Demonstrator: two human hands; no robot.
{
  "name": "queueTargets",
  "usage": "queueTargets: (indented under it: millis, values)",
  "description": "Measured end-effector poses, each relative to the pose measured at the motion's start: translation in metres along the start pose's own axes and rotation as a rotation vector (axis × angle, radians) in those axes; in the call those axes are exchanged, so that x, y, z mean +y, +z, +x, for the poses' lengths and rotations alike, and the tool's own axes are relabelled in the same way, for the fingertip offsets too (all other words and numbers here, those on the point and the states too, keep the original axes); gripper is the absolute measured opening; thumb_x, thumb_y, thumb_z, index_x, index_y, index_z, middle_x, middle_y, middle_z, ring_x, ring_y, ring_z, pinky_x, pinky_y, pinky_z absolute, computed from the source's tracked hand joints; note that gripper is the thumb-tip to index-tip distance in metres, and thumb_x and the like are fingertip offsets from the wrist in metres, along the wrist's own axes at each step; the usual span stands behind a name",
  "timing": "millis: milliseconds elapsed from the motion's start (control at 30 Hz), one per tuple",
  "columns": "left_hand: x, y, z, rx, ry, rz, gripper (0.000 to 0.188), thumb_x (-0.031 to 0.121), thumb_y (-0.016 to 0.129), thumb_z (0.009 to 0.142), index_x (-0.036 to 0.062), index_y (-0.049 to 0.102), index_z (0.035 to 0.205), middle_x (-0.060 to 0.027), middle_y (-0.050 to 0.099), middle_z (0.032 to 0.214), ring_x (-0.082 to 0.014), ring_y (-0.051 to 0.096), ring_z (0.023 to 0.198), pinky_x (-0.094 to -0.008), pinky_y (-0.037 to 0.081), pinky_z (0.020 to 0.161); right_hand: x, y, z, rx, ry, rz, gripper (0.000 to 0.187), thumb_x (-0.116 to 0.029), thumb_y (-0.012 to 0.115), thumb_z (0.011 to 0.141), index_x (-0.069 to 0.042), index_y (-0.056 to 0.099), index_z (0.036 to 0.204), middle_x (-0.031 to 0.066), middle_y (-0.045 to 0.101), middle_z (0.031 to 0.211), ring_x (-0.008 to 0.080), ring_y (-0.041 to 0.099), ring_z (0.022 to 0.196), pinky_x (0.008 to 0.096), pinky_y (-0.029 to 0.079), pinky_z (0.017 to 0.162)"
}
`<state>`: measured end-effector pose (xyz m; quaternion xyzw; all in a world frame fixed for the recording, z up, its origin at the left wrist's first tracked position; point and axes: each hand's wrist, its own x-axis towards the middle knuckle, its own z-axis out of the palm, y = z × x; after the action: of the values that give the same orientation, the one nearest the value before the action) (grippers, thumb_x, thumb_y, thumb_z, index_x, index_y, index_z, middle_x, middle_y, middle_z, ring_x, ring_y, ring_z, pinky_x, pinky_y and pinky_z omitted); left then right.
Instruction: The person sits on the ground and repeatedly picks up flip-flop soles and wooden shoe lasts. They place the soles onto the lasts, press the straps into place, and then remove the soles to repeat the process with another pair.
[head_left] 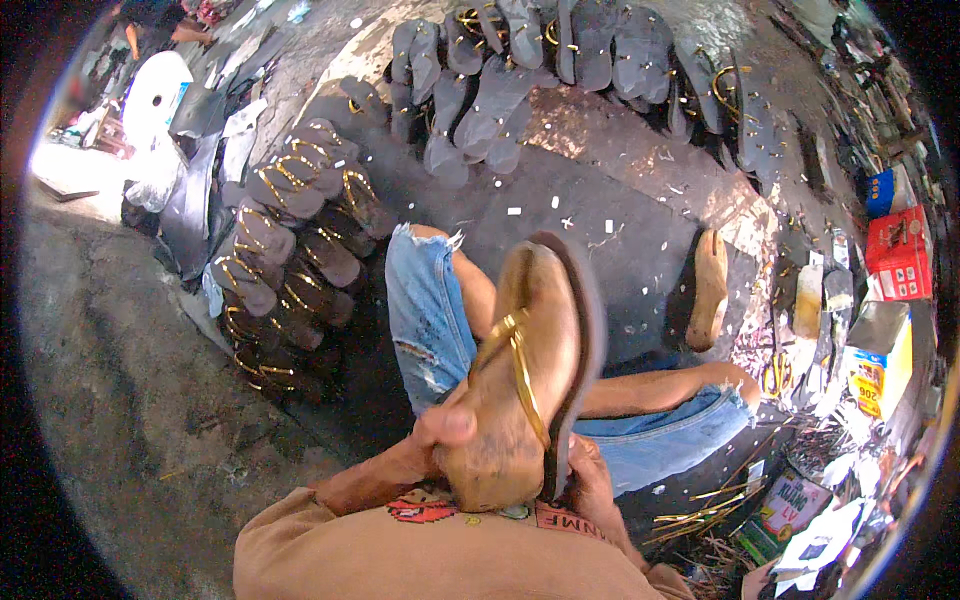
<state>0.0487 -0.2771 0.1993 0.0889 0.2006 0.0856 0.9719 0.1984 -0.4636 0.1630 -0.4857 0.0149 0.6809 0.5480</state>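
To the left of the held wooden shoe last (500, 400), rows of dark sandals (300, 185) sit on the ground with gold straps across their tops. They look the furthest along. Next comes the left hand (440, 435), gripping the near end of the last with its thumb on top. The sandal (584, 310) being made is on this last, above the person's lap. Its gold strap (528, 385) makes a V over the wood, and its dark sole runs along the last's right side. So the strap and sole seem to be in place, but I can't tell if they are stuck fast. At the last's near right side, the right hand (588, 480) is closed around the sole's end; most of its fingers are hidden. Beyond the last lie many flat soles (640, 55). Some have small gold bits but no full strap that I can see, so they seem to have work left. To the last's right, a spare shoe last (708, 290) lies on the floor with no strap on it. Nearer, also right, are loose gold strips (705, 515) and a tin can (785, 512).
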Motion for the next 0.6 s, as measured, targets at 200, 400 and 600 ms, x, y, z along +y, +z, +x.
queueTargets:
  millis: [200,400,600]
  values:
    - [-0.009,0.050,0.037,-0.128,0.339,1.181,0.115,0.039,0.099,0.062,-0.0011,0.035,0.148,-0.0207,0.059,0.137,-0.0314,0.060,0.130,-0.0434,0.047,0.110,0.055,-0.067,0.073,0.349,-0.187,-0.125,0.033,-0.031,0.061,0.107,-0.002,0.070,0.121,0.0082,0.072,0.115,0.0192,0.067,0.101,0.0379,0.054,0.095]
    - [-0.005,0.003,0.090,0.272,0.223,0.856,0.113,0.037,0.094,0.077,-0.0003,0.027,0.161,-0.0174,0.050,0.153,-0.0306,0.050,0.142,-0.0436,0.042,0.119,0.004,-0.018,0.070,0.292,-0.650,0.084,0.051,-0.033,0.062,0.110,-0.001,0.054,0.149,0.0109,0.073,0.114,0.0201,0.070,0.108,0.0342,0.055,0.092]
    - [0.018,0.004,0.124,0.206,0.440,1.090,0.070,0.046,0.068,0.103,-0.0081,0.051,0.143,-0.0172,0.068,0.126,-0.0249,0.066,0.113,-0.0342,0.053,0.099,-0.056,0.006,0.060,0.090,-0.544,-0.345,0.119,-0.010,0.091,0.076,-0.004,0.013,0.165,0.0214,0.052,0.145,0.0330,0.053,0.136,0.0472,0.041,0.120]
